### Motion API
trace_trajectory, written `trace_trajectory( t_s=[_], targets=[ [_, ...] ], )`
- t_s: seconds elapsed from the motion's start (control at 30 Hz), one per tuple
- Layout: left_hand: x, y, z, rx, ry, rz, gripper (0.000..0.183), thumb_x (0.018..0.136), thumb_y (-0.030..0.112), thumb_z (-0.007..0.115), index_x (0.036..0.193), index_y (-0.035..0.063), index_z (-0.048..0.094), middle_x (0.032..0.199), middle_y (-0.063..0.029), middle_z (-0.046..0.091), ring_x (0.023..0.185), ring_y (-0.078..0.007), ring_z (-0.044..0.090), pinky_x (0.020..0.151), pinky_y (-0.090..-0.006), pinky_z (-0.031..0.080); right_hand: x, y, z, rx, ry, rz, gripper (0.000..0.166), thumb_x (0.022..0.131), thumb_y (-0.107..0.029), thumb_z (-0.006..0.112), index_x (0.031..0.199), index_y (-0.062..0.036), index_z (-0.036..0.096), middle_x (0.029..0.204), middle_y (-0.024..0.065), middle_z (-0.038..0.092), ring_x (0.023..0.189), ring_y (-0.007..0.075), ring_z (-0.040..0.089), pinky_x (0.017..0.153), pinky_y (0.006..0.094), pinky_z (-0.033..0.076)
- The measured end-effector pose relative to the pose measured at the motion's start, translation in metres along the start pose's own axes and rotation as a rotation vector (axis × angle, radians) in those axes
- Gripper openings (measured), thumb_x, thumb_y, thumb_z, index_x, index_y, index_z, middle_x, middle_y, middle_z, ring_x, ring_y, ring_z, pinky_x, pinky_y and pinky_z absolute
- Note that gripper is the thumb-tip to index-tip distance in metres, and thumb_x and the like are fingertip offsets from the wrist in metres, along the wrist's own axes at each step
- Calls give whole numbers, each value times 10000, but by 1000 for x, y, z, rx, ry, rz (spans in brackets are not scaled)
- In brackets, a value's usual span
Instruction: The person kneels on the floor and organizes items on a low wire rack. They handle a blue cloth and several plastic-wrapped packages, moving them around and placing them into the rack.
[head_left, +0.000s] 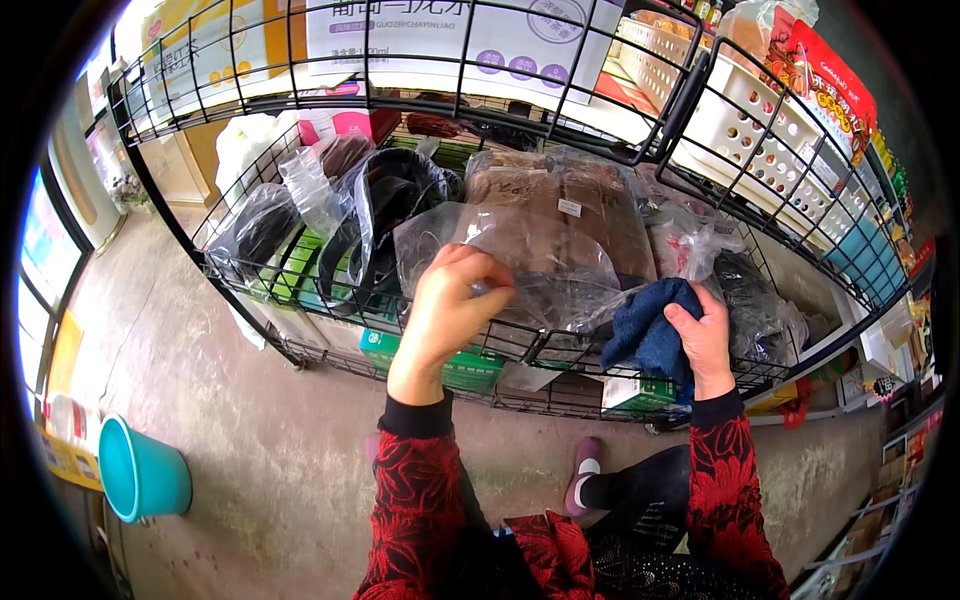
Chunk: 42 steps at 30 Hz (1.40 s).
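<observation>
A bunched dark blue cloth (646, 330) is gripped in my right hand (701, 330), at the front edge of a black wire basket shelf (536, 346). My left hand (450, 307) is raised over the same edge with its fingers curled together, against clear plastic wrapping; whether it pinches the film is unclear. Behind the hands lie brown folded goods in clear plastic (555, 217), with a small white sticker. Black items in clear bags (390, 202) lie to their left, and more bagged dark goods (757, 315) are at the right.
Large printed cartons (450, 45) and a white perforated plastic basket (772, 127) stand on the upper tier. Green boxes (472, 371) sit on the tier below. A turquoise bucket (142, 469) stands at the lower left. My feet are on the concrete floor (300, 465) before the rack.
</observation>
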<state>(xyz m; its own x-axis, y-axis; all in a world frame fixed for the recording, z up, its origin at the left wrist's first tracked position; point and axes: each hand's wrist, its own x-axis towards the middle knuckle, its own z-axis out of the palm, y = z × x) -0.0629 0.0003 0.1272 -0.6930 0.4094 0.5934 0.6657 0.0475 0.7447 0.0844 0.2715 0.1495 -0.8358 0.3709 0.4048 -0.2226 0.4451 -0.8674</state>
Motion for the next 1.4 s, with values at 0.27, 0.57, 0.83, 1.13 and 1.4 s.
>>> trace_trajectory(
  t_s=[0.27, 0.57, 0.83, 1.13, 1.4],
  targets=[
    [-4, -3, -22, -199, 117, -140, 122, 610, -42, 667, 700, -5, 593, 773, -46, 576, 808, -151, 548, 768, -269, 415, -5, 3, -7, 97, 124, -11, 290, 765, -154, 710, 967, 17, 592, 853, -2, 601, 762, 67, 520, 707, 215, 433],
    [16, -17, 12, 325, 497, 69, 119, 665, 15, 676, 742, 69, 602, 719, -31, 560, 720, -193, 545, 742, -317, 418, 24, -8, 3, -283, 66, 41, 250, 797, -202, 667, 841, 34, 599, 697, 4, 583, 664, 52, 476, 600, 236, 423],
    [32, -20, 22, 772, 474, 108, 150, 703, 196, 683, 828, 134, 629, 792, -23, 588, 822, -235, 562, 856, -385, 386, 75, 25, 3, -880, -12, 12, 403, 766, -360, 619, 816, 38, 588, 833, 235, 600, 808, 392, 573, 700, 413, 446],
    [11, -12, -32, 377, 85, -313, 264, 657, 271, 719, 803, 63, 646, 737, -94, 623, 716, -252, 604, 637, -333, 464, 77, 53, 12, -1006, -88, 19, 392, 791, -369, 583, 1024, -54, 566, 1003, 178, 601, 905, 369, 574, 763, 425, 453],
    [15, -37, -15, 489, 335, -270, 177, 707, 231, 614, 676, 58, 603, 671, -122, 602, 642, -322, 588, 564, -385, 455, 58, -7, 42, -1161, -372, -850, 344, 743, -94, 616, 1066, -208, 596, 1188, 47, 524, 731, 251, 615, 606, 338, 501]
  ],
)
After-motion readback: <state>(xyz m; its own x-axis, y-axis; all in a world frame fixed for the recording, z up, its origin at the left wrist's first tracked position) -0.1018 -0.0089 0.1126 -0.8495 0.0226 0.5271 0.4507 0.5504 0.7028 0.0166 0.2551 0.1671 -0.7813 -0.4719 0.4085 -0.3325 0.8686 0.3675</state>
